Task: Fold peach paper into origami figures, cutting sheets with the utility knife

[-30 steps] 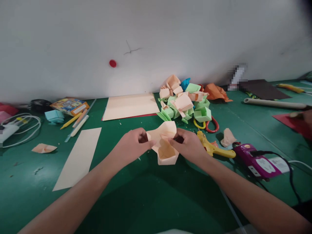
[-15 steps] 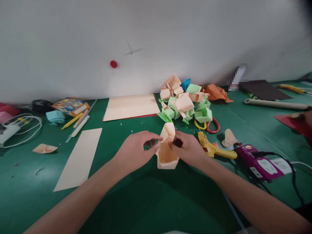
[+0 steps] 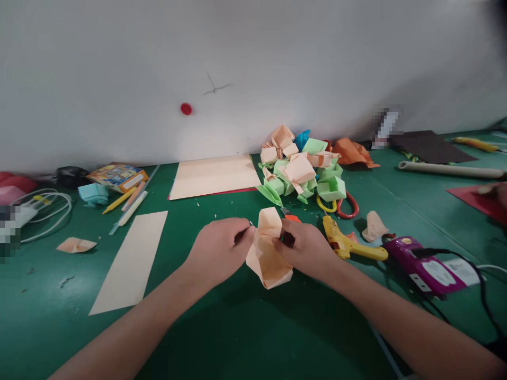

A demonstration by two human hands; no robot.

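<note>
Between my hands is a peach folded paper box, its hollow facing me and a flap standing up at the far end. My left hand pinches its left side, fingers curled and thumb pressed in. On the opposite wall, my right hand grips the paper between thumb and fingers. Part of the paper is hidden by the fingers. Just beyond lies a cutter with an orange body. A yellow glue gun rests to the right of my right hand.
Folded peach and green paper pieces are heaped near the wall. Red-and-yellow-handled scissors lie before them. Peach sheets and a paper strip are left. A purple power strip with cords sits right. Another person's hand touches red paper.
The paper box has tilted and its left side has spread outward. My left hand has closed more tightly at its edge. The orange cutter behind now shows more.
</note>
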